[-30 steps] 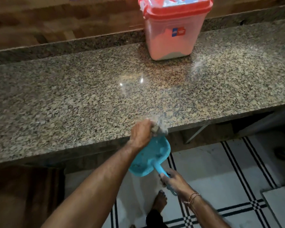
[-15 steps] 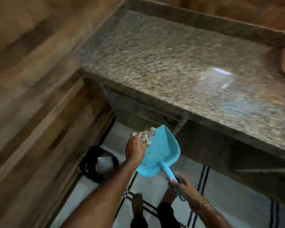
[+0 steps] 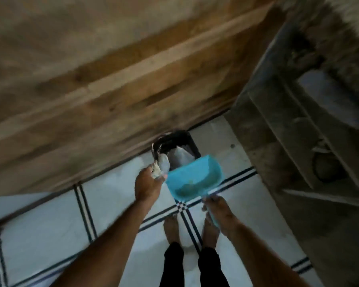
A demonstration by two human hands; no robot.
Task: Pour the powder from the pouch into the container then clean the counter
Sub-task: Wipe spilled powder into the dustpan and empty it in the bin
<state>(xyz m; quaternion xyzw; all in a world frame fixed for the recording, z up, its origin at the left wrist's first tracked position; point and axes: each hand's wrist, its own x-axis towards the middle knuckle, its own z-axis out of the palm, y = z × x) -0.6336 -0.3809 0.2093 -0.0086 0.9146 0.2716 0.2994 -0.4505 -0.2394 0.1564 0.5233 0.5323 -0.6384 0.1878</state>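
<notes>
My right hand [image 3: 220, 210] grips the handle of a turquoise dustpan [image 3: 195, 179], held level above the floor with some pale sweepings in its scoop. My left hand [image 3: 148, 183] is closed on a crumpled greyish cloth [image 3: 161, 165], just left of the dustpan's rim. Both hang just in front of a black bin [image 3: 174, 146] with a dark liner and pale contents, which stands on the floor against the wooden wall. The counter [image 3: 344, 21] shows only as a blurred granite edge at the top right. The pouch and the container are out of view.
A wood-panelled wall [image 3: 112, 79] fills the upper left. Under the counter at the right are concrete shelves [image 3: 298, 125] with dim objects. The floor [image 3: 50, 224] is white tile with dark stripes. My bare feet [image 3: 174, 226] stand below the dustpan.
The view has swung left and down from the counter to the floor. Both hands have carried the dustpan and cloth away from the counter edge to the black bin.
</notes>
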